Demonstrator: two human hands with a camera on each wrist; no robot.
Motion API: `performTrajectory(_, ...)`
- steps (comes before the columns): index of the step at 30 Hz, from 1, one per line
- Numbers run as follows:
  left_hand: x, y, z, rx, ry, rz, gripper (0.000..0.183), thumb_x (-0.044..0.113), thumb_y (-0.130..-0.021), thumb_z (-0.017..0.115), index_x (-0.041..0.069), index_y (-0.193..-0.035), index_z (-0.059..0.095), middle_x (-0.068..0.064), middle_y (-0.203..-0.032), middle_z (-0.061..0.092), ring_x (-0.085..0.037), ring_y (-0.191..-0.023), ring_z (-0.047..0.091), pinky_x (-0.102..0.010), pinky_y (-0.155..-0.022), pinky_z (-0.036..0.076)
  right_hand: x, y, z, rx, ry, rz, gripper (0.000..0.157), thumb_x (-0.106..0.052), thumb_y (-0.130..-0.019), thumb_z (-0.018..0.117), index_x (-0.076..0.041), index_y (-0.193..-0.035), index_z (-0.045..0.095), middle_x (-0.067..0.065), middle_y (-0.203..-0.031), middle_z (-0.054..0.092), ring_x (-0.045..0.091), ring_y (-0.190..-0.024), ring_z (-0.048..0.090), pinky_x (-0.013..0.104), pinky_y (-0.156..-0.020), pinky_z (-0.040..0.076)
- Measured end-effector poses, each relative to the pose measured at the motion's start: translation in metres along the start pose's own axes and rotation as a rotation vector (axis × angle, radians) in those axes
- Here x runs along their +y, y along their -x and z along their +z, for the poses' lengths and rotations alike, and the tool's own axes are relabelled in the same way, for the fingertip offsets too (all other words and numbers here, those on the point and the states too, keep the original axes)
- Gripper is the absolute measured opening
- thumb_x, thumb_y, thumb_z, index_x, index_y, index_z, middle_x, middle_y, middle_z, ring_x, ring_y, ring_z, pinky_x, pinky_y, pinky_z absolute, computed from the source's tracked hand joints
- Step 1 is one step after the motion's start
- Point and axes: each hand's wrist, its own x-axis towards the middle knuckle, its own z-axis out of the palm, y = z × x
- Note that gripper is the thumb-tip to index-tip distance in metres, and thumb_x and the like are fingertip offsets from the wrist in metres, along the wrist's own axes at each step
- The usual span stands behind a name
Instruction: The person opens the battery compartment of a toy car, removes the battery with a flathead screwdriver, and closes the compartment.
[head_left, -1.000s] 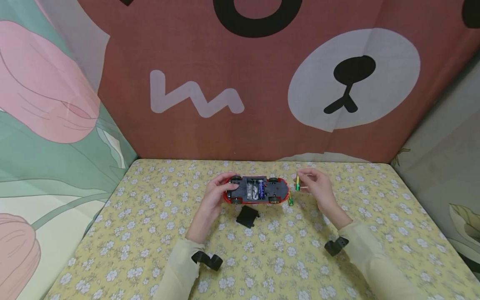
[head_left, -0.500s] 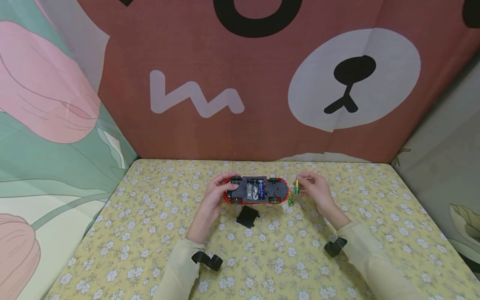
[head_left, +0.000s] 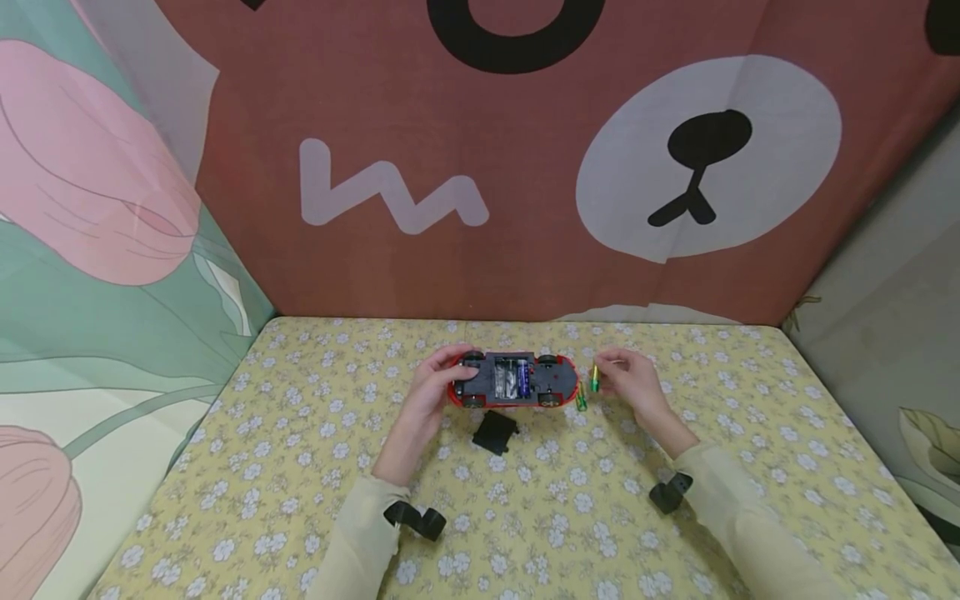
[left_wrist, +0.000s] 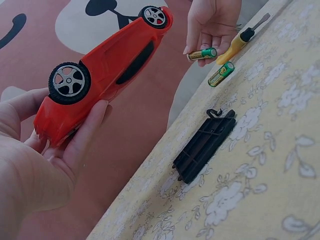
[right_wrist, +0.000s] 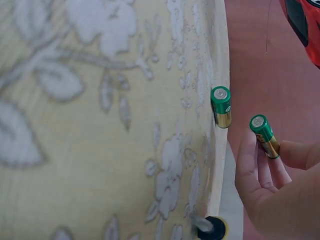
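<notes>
A red toy car (head_left: 555, 385) is held wheels up by my left hand (head_left: 429, 387), which grips its left end in the head view. Inside the uncovered battery compartment (head_left: 504, 379) lies a purple-blue battery (head_left: 523, 379) at the right side; the remaining slots look silvery. To the right of the car, my right hand (head_left: 636, 383) pinches a green and gold battery (right_wrist: 265, 136) between thumb and fingers. A second green and gold battery (left_wrist: 221, 74) rests on the cloth by the car's right end. Below the car lies the black battery cover (head_left: 495, 432).
A screwdriver (left_wrist: 235, 47) with a yellow handle lies on the cloth near my right hand in the left wrist view. The flowered tablecloth (head_left: 525, 525) covers the table. Behind it hangs a brown printed curtain (head_left: 375, 275).
My right hand has come slightly down with the battery still pinched in it. My left hand and the car stay almost where they were.
</notes>
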Motion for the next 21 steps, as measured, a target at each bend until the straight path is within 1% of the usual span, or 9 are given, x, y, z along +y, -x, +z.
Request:
performTrajectory(8,0.0006,0.0008,0.0,0.002,0.003,-0.002,0.046,-0.005,-0.087,0.071,-0.002,-0.133,0.065,-0.003,-0.122,0.069,-0.024,-0.109,0.064,-0.03,-0.077,0.059,0.005,-0.0044,-0.0009,0.002,0.035,0.036,0.037,-0.017,-0.106,0.06,0.012,-0.13,0.059,0.009,-0.093,0.071,0.01,-0.073,0.069,0.031,-0.069,0.061)
performTrajectory(12,0.0006,0.0008,-0.0004,0.001,0.002,-0.004,0.046,-0.004,-0.087,0.071,-0.001,-0.133,0.065,-0.004,-0.122,0.069,-0.024,-0.109,0.064,-0.03,-0.077,0.059,0.0065,-0.0042,-0.0017,-0.032,0.058,0.032,0.034,-0.014,-0.106,0.06,0.013,-0.127,0.059,0.01,-0.094,0.069,0.012,-0.074,0.068,0.031,-0.069,0.061)
performTrajectory(16,0.0006,0.0005,-0.0006,0.003,0.005,-0.009,0.043,-0.003,-0.087,0.072,0.001,-0.13,0.068,-0.003,-0.122,0.069,-0.023,-0.108,0.064,-0.031,-0.076,0.059,0.0076,-0.0032,-0.0022,-0.089,0.097,0.035,0.031,-0.011,-0.105,0.06,0.014,-0.123,0.061,0.012,-0.095,0.068,0.015,-0.074,0.068,0.033,-0.068,0.061)
performTrajectory(21,0.0005,-0.0002,-0.0008,0.001,0.009,-0.008,0.043,-0.003,-0.087,0.072,0.0,-0.13,0.068,-0.003,-0.121,0.069,-0.023,-0.108,0.064,-0.031,-0.076,0.059,0.0088,-0.0032,-0.0018,-0.116,0.141,0.054,0.029,-0.01,-0.105,0.059,0.012,-0.123,0.063,0.013,-0.097,0.07,0.015,-0.074,0.068,0.033,-0.068,0.061)
